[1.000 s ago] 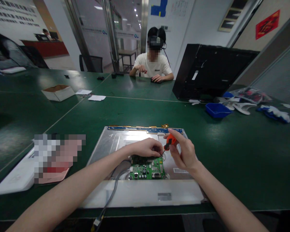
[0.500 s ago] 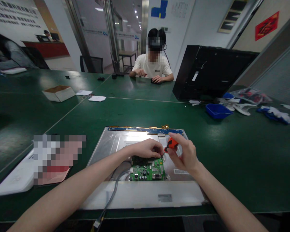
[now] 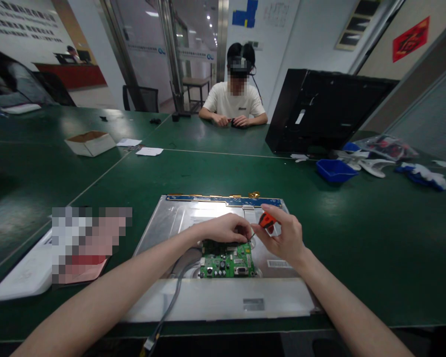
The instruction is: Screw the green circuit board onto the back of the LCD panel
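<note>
A green circuit board (image 3: pixel 228 261) lies on the metal back of a flat display panel (image 3: pixel 215 300). My right hand (image 3: pixel 288 238) holds a short red-and-black screwdriver (image 3: pixel 266 221) between thumb and fingers, its shaft slanting down left to the board's upper right corner. At that corner my left hand (image 3: pixel 226 229) is closed, fingertips pinched near the screwdriver's tip. Whatever those fingertips grip is too small to make out. A grey cable (image 3: pixel 178 285) runs from the board's left side over the panel's front edge.
Left of the panel lie a white case (image 3: pixel 22 277) and a pink sheet (image 3: pixel 83 270). Farther back are an open cardboard box (image 3: pixel 91 144), a blue tray (image 3: pixel 335 171), gloves (image 3: pixel 421 176) and a large black monitor (image 3: pixel 330 111). Across the green table (image 3: pixel 208 171) sits a person (image 3: pixel 240 101).
The screwdriver has turned in my right fingers, and the thumb has shifted up and left along it. My left hand stays at the board corner. Opposite, the person's hands have come together.
</note>
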Tool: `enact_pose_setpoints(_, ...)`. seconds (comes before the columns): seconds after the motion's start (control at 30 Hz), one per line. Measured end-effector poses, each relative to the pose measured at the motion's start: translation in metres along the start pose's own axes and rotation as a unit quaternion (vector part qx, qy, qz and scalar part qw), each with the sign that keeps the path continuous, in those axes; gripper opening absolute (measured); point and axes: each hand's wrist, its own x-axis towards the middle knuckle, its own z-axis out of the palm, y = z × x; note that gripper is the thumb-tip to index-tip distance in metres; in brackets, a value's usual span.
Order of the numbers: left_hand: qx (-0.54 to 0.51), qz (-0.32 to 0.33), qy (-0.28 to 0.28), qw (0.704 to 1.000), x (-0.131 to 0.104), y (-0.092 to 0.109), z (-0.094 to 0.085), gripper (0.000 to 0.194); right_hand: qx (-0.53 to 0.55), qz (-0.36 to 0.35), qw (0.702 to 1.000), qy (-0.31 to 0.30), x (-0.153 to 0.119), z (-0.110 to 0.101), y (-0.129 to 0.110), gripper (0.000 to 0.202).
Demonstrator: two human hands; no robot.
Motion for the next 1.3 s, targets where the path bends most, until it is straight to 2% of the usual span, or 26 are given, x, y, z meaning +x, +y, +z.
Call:
enact_pose_setpoints(0.33, -0.002, 0.003, -0.002, 1.000, 0.0004, 0.0020, 0.0001, 0.011, 0.081, 0.006, 0.995, -0.052, 0.0015, -0.0054, -0.0004, 0.057)
enact_pose_setpoints(0.6, -0.007, -0.008, -0.003, 1.000, 0.0000, 0.0010, -0.0004, 0.010, 0.019, 0.000, 1.000, 0.013, -0.0002, 0.0004, 0.0011, 0.055)
enact_pose_setpoints(0.73, 0.014, 0.003, 0.002, 1.000, -0.0001, 0.0012, -0.0016, 0.007, 0.018, -0.004, 1.000, 0.015, 0.0016, -0.0003, 0.0009, 0.049)
enact_pose_setpoints(0.9, 0.011, 0.001, -0.001, 1.000, -0.0001, 0.0003, -0.0008, 0.008, 0.047, 0.005, 0.998, -0.033, 0.0029, -0.0043, -0.0005, 0.047)
enact_pose_setpoints(1.03, 0.009, -0.005, -0.006, 1.000, 0.0002, 0.0012, -0.0003, 0.010, 0.092, 0.028, 0.993, -0.061, 0.0003, -0.0050, -0.0010, 0.053)
enact_pose_setpoints(1.3, 0.006, -0.015, -0.006, 1.000, -0.0001, 0.0022, -0.0005, 0.013, 0.009, 0.014, 1.000, -0.003, -0.0022, -0.0012, 0.0019, 0.054)
